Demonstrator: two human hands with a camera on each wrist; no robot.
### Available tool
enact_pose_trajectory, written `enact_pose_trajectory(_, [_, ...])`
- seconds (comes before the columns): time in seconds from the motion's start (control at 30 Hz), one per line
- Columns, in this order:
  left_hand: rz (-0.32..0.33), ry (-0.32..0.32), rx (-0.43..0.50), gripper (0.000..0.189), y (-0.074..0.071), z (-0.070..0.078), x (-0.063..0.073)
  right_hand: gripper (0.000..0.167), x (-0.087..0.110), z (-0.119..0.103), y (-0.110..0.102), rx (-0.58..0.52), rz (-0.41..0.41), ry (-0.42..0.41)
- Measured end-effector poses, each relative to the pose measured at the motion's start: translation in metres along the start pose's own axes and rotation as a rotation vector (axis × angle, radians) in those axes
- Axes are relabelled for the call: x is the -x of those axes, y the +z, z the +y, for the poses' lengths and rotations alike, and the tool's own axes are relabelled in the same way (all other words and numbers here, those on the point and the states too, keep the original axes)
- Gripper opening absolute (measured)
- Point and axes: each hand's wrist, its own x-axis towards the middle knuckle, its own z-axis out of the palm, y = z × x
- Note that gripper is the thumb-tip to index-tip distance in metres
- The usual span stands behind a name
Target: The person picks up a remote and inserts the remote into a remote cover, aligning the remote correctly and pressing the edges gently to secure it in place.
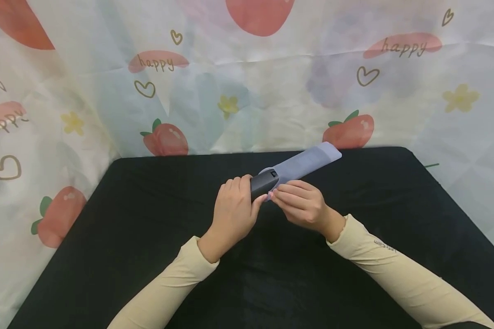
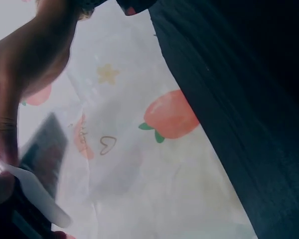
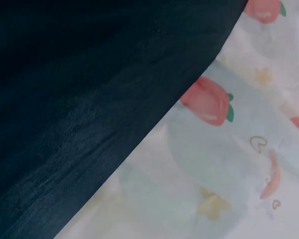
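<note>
Up over the far part of the table is a flat tool with a black handle (image 1: 262, 183) and a long, translucent pale-blue blade-like piece (image 1: 308, 161) slanting up to the right. My left hand (image 1: 232, 208) grips the handle from the near side, thumb along its lower edge. At the base of the pale piece, my right hand (image 1: 302, 205) pinches the lower edge between thumb and fingertips. In the left wrist view, the right hand (image 2: 32, 59) reaches down to a whitish flange (image 2: 37, 194) beside the black handle (image 2: 20, 214). The right wrist view shows neither hand nor tool.
A black cloth-covered table (image 1: 169, 205) lies beneath both hands. Behind it and along its sides hangs a pale curtain (image 1: 271, 105) printed with strawberries, hearts and flowers, meeting the table's far edge.
</note>
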Motion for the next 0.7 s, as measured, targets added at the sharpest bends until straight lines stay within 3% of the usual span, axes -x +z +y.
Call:
enact_pose_trajectory(0.17, [0.047,0.064,0.001,0.046,0.002,-0.010,-0.003,0.015,-0.002,0.001,-0.001,0.036,-0.030,0.029])
enact_pose_trajectory(0.37, [0.087,0.192,-0.024,0.052,0.002,-0.030,-0.006,0.013,-0.003,0.004,-0.010,0.119,-0.182,0.137])
enact_pose_trajectory(0.43, [0.083,0.241,-0.034,0.052,0.002,-0.039,-0.006,0.022,-0.002,0.006,-0.018,0.180,-0.269,0.229])
enact_pose_trajectory(0.53, [0.086,0.311,-0.051,0.054,0.002,-0.050,-0.004,0.060,-0.001,0.012,-0.031,0.307,-0.447,0.370])
enact_pose_trajectory(0.6, [0.095,0.347,-0.063,0.056,0.002,-0.056,-0.001,0.075,0.000,0.017,-0.039,0.363,-0.580,0.426])
enact_pose_trajectory(0.7, [0.110,0.408,-0.070,0.058,0.003,-0.059,0.002,0.059,0.003,0.020,-0.045,0.361,-0.704,0.436])
